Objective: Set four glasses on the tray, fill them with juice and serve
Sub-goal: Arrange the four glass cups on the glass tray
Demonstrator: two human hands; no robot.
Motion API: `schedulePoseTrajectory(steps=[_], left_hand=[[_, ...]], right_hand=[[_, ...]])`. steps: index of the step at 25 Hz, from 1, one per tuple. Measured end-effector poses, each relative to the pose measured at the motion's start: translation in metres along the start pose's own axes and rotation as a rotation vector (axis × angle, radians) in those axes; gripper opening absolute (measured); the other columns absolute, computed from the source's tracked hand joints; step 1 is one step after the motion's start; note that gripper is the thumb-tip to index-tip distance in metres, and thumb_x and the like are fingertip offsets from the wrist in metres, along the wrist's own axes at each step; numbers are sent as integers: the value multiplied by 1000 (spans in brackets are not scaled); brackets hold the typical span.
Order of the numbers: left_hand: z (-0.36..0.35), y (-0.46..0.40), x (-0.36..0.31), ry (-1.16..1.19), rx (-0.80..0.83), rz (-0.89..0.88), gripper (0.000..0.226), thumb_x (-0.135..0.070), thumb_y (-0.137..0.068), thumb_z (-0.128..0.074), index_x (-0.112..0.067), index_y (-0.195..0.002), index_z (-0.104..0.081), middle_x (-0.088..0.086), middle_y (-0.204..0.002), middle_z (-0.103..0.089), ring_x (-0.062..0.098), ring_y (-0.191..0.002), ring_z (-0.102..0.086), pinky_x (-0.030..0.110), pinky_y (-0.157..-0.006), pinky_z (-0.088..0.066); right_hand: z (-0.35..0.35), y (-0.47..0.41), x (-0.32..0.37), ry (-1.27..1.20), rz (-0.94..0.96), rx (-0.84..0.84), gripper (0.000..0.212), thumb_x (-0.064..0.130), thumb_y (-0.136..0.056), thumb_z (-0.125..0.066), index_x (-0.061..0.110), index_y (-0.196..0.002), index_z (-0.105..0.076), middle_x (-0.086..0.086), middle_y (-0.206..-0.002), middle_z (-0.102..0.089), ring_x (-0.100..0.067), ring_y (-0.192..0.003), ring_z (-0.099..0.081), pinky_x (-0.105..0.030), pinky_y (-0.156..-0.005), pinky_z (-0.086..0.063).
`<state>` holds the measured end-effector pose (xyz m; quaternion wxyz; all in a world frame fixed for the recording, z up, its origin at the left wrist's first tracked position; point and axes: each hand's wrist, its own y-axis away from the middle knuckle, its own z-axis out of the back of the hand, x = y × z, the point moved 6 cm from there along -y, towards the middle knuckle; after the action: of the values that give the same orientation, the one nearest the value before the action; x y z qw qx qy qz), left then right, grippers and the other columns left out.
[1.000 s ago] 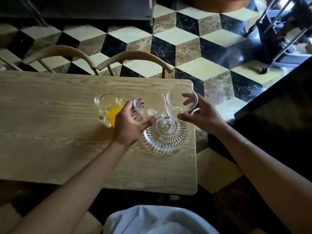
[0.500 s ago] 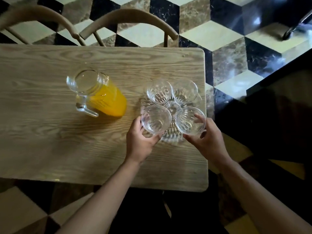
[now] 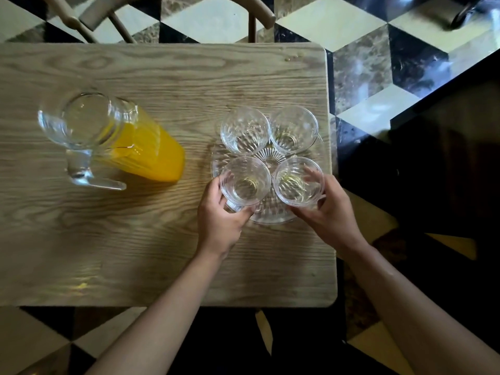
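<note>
**Operator:** On the wooden table (image 3: 135, 253), near its right end, I have the clear tray (image 3: 270, 221) with all four glasses standing on it, packed close together. My left hand (image 3: 219, 220) is curled round the near-left glass (image 3: 244, 182), and my right hand (image 3: 331, 212) round the near-right glass (image 3: 297, 181).

**Partner:** What worries you from here?

**Operator:** Mostly how crowded it is. The two far glasses, the far-left glass (image 3: 244, 129) and the far-right glass (image 3: 293, 129), sit just beside the near pair, rims nearly touching. If I pull my hands out carelessly, I could knock one glass into its neighbour and tip it. The tray also lies close to the table's right edge, so a shove that way could send it over. Later, the pitcher (image 3: 108, 142) of orange juice stands well apart on the left; pouring into such tightly set glasses could spill between them.

**Partner:** Where are the glasses against your fingers?

**Operator:** My left fingers (image 3: 224, 196) wrap the outer left side of the near-left glass, with the thumb (image 3: 243, 213) pressed at its near side low down, so I am pinching it. My right fingers (image 3: 313, 174) reach round the far right side of the near-right glass, seen through it, and the thumb (image 3: 300, 212) sits at its near base. Both hands are closed on their glasses, not spread

**Partner:** Are the near glasses down flat?

**Operator:** They look upright and resting on the tray, though I cannot be sure the bases are fully seated
</note>
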<state>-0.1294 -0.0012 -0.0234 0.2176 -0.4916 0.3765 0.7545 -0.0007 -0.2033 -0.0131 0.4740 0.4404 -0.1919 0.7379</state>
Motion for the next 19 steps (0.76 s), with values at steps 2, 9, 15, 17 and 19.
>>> schedulePoseTrajectory(steps=[2, 9, 15, 17, 19], left_hand=[[-1, -2, 0, 2, 8, -3, 86, 0, -70, -93, -16, -143, -50, -1, -141, -61, 7, -133, -59, 25, -111, -49], [1, -5, 6, -28, 15, -17, 87, -5, -70, -95, -28, -140, -49, 5, -145, -60, 16, -138, -57, 33, -115, -46], [0, -6, 10, -57, 25, -15, 94, -5, -69, -95, -24, -147, -47, 8, -145, -59, 17, -138, -56, 37, -116, -47], [0, -4, 9, -49, 21, -21, 93, -5, -70, -95, -28, -145, -45, 8, -145, -59, 15, -137, -56, 36, -116, -47], [0, -4, 10, -41, 21, -16, 94, -6, -71, -95, -28, -146, -44, 8, -147, -58, 16, -138, -56, 41, -118, -47]], right_hand=[[1, 2, 1, 16, 6, -2, 80, 20, -71, -93, 10, -142, -57, -3, -121, -65, -14, -114, -62, -11, -97, -43], [2, 5, 8, 37, -3, 8, 79, 23, -70, -93, 12, -140, -57, -1, -124, -63, -10, -116, -60, -6, -98, -39], [1, 7, 7, 58, -13, 9, 80, 22, -71, -93, 11, -141, -56, -2, -127, -62, -10, -118, -59, -14, -102, -44], [0, 9, 8, 47, -21, 5, 79, 23, -71, -93, 11, -140, -57, -1, -129, -61, -8, -120, -58, -21, -101, -48], [-1, 9, 8, 36, -32, -12, 77, 24, -70, -93, 9, -137, -58, 0, -129, -62, -6, -119, -58, -22, -100, -50]])
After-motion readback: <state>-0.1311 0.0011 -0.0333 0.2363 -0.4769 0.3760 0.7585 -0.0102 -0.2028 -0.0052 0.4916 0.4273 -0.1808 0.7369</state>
